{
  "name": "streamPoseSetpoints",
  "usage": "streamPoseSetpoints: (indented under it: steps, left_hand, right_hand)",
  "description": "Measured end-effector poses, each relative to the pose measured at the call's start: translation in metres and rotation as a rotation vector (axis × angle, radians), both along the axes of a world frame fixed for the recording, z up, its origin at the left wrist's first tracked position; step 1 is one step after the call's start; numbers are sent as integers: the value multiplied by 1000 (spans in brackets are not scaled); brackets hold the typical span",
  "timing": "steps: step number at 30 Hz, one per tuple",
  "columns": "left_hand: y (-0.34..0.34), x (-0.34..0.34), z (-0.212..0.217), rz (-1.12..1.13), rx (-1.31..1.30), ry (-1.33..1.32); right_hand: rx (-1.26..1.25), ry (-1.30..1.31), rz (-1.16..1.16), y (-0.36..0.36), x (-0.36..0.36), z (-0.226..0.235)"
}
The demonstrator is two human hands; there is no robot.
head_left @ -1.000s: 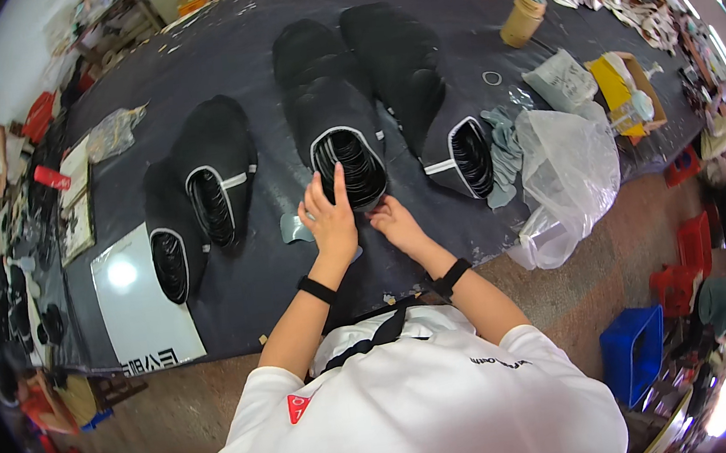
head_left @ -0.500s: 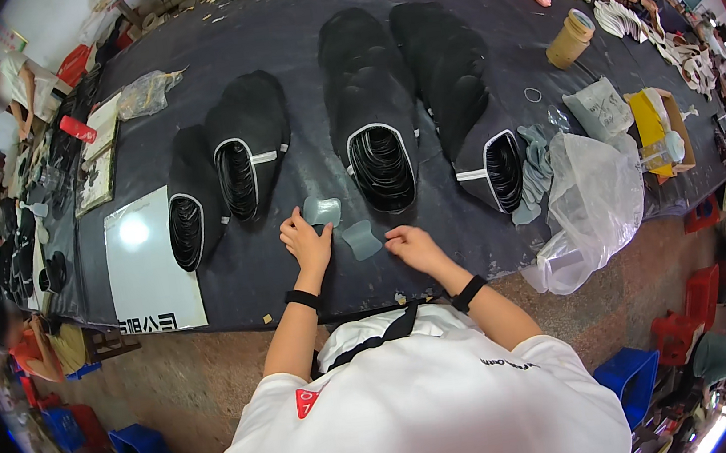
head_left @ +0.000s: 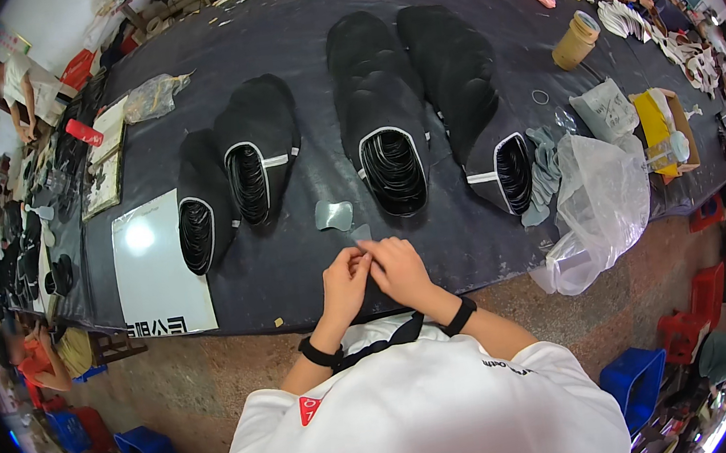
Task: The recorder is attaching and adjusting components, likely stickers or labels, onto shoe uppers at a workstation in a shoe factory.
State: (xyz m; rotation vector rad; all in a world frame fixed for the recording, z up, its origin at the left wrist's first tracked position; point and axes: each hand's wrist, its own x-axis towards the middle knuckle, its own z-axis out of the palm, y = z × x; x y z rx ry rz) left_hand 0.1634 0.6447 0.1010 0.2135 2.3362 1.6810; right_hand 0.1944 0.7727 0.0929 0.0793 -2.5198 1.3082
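Note:
My left hand (head_left: 347,284) and my right hand (head_left: 400,269) meet close to the table's near edge, fingertips pinched together. Between them they grip a small grey-green translucent sheet piece (head_left: 362,231); only its upper corner shows past the fingers. Just beyond, a matching curved translucent piece (head_left: 334,215) lies flat on the dark table. Several long rows of nested black shoe uppers with white-edged openings lie farther out; the nearest are a row right of centre (head_left: 376,91) and one left of centre (head_left: 257,118).
A white board (head_left: 158,277) lies at the left. On the right are a clear plastic bag (head_left: 603,208), crumpled grey-green pieces (head_left: 542,175), an open carton (head_left: 679,132) and a yellowish jar (head_left: 576,41). Other people sit or stand around the table's far ends.
Both hands have come together, the right moving left and the left moving nearer me. One translucent piece has been taken up from the table; the other stays lying there.

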Motion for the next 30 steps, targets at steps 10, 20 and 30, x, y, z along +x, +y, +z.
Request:
streamPoseSetpoints:
  steps: [10,20,30]
  left_hand:
    - [-2,-19,29,91,310,-168]
    - [-27,-26,27,-17,-270,443]
    - [-95,-70,-47,-35,-1037,457]
  right_hand:
    - [6,77,116,-3,6,37]
    - [-629,-381,-60,-4,-13,20]
    - [-793,-434,-23,-31,-17,15]
